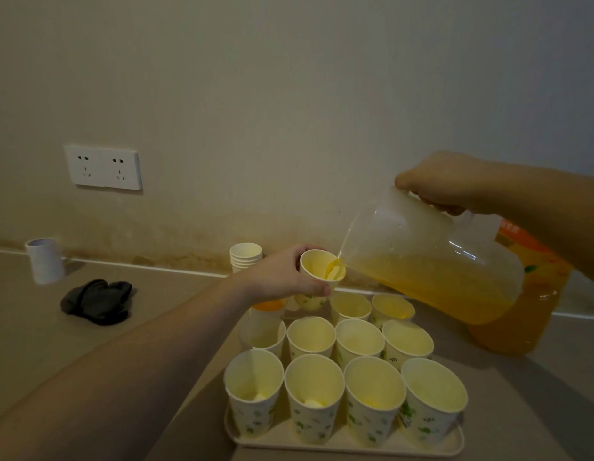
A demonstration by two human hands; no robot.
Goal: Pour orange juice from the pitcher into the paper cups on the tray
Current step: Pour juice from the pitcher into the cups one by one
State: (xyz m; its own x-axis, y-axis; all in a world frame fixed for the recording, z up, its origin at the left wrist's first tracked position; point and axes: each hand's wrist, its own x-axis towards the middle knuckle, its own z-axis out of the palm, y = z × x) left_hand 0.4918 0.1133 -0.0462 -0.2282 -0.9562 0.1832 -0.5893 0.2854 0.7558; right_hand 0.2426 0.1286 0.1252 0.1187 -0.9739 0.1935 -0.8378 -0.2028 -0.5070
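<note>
My right hand [445, 184] grips the handle of a clear plastic pitcher [422, 257], tilted left and partly full of orange juice. A thin stream runs from its spout into a paper cup [317, 271] that my left hand [282, 277] holds tilted above the back of the tray [342, 444]. On the pale tray stand several white paper cups [314, 390] with green leaf print, in rows. Some of the rear ones show juice inside.
A large orange juice bottle [521, 324] stands behind the pitcher at the right. A stack of spare cups [245, 256] sits by the wall. A dark cloth [97, 301] and a white roll [44, 259] lie at the left, below a wall socket [102, 167].
</note>
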